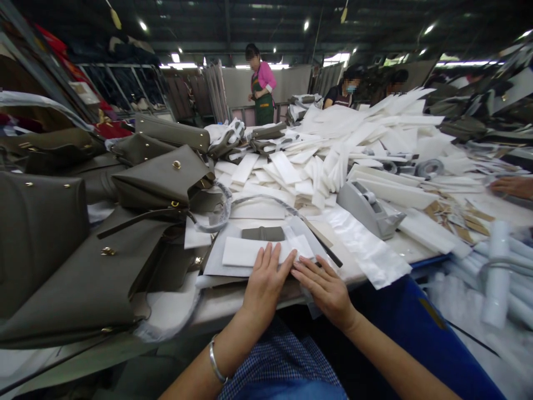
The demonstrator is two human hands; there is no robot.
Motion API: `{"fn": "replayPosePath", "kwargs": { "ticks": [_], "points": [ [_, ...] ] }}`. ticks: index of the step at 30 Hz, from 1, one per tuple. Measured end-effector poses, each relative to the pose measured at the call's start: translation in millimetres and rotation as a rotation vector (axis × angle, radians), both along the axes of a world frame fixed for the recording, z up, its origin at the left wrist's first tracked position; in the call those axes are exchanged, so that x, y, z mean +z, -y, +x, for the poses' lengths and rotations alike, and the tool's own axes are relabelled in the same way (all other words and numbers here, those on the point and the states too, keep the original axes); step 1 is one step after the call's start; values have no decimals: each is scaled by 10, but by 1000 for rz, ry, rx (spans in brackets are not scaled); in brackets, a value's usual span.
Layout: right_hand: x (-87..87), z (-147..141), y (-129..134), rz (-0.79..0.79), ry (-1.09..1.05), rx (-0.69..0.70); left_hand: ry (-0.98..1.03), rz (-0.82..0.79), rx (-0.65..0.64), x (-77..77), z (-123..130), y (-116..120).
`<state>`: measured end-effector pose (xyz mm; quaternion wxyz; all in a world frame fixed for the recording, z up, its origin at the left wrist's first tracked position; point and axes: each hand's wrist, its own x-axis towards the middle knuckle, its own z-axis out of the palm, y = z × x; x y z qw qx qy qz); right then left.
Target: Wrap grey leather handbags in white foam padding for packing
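My left hand (268,278) lies flat, fingers stretched out, on the near edge of a white foam strip (244,253). Beside it, my right hand (325,286) rests with its fingers extended toward the strip's right end, thumb side almost touching the left hand. Under the strip is a sheet of white wrapping (214,261). A dark olive piece with a raised band (262,233) shows just beyond the strip. A plastic-wrapped strap (266,200) arches behind it, its dark end running down to the right. What lies beneath my palms is hidden.
Olive handbags (162,175) with gold fittings crowd the left. White foam pieces (287,166) are heaped beyond my hands. A grey tape dispenser (366,208) stands to the right, near a clear plastic sheet (370,250). A co-worker (262,83) stands at the back; another person's hand (514,187) is far right.
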<state>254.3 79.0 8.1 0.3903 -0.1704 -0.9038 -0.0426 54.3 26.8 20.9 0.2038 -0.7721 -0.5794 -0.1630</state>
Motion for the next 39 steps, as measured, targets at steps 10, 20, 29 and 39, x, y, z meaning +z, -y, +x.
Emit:
{"fn": "replayPosePath", "kwargs": {
  "ticks": [10,20,29,39],
  "points": [
    [174,94,114,-110,-27,87,53,3,-108,-96,-61,23],
    [734,-412,-822,-244,400,-93,56,39,-112,-105,-44,-3],
    [389,-531,-1113,-270,633,-175,41,29,-130,-138,-75,-23],
    [434,116,-596,-489,350,87,87,-34,-156,-90,-79,-13]
  ]
}}
